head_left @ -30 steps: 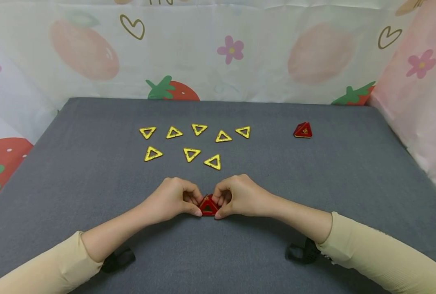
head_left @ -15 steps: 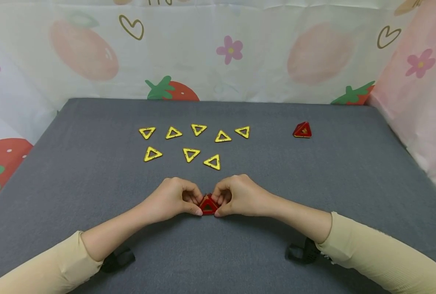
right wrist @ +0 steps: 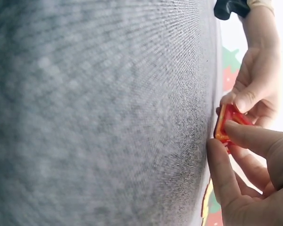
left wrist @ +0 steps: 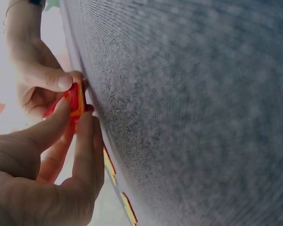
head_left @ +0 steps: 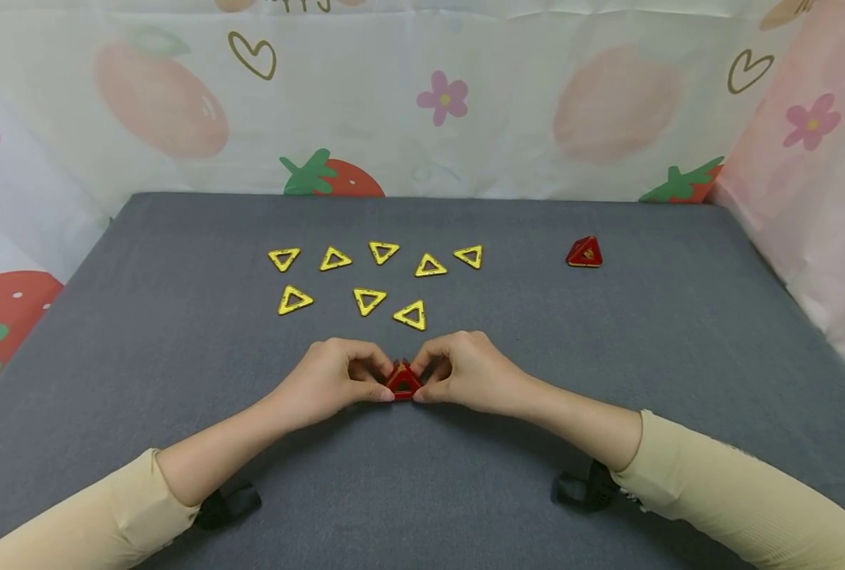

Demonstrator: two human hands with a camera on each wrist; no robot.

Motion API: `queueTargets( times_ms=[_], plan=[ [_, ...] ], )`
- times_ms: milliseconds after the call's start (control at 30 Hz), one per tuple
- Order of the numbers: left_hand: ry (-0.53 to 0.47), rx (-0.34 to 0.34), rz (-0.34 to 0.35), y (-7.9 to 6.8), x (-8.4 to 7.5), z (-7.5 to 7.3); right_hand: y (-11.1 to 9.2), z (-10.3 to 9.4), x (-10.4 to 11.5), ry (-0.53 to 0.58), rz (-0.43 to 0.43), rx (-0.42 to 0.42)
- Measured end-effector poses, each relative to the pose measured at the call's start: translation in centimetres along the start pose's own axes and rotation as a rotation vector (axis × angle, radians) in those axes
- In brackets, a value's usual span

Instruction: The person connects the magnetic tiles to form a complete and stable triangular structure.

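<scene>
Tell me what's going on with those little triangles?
A person is pinching a small red triangular piece, with the left grip on one side and the right grip on the other. Eight yellow triangles lie flat and apart beyond it on the gray table. Another red piece, a pyramid, sits by itself farther back, on the right.

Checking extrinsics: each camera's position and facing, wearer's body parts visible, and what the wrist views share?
Head: worn on the head, facing forward and down at the grey table and patterned backdrop; left hand, right hand and sleeves show.
Left wrist: on that wrist, facing the red piece both hands hold; left hand near, right hand beyond.
Right wrist: on that wrist, facing that red piece; right hand near, left hand beyond.
Wrist views share both hands, the red piece and the table.
</scene>
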State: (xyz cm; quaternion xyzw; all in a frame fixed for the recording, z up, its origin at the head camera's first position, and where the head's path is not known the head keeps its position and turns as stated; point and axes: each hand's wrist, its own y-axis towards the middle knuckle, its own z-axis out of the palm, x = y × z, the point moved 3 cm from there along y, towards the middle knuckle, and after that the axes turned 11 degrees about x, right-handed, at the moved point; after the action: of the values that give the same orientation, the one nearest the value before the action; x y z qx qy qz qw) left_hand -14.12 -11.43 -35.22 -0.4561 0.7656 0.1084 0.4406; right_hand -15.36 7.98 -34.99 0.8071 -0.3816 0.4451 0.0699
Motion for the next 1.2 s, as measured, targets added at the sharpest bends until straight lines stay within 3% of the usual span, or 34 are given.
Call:
queueTargets(
  times_ms=[300, 567, 867, 1200],
  plan=[
    [-0.011, -0.109, -0.024, 0.6, -0.5, -0.3, -0.1, -0.6, -0.2, 0.065, 0.045, -0.083],
    [-0.006, -0.159, -0.027, 1.8, -1.2, -0.5, -0.3, -1.9, -0.7, 0.099, 0.060, -0.158],
    [-0.022, -0.239, -0.015, 4.0, -2.7, -0.5, -1.0, -3.9, -1.6, 0.096, 0.094, -0.242],
    [-0.054, -0.259, 0.006, 7.2, -4.5, 0.3, -2.3, -6.4, -3.3, 0.057, 0.132, -0.313]
  ],
)
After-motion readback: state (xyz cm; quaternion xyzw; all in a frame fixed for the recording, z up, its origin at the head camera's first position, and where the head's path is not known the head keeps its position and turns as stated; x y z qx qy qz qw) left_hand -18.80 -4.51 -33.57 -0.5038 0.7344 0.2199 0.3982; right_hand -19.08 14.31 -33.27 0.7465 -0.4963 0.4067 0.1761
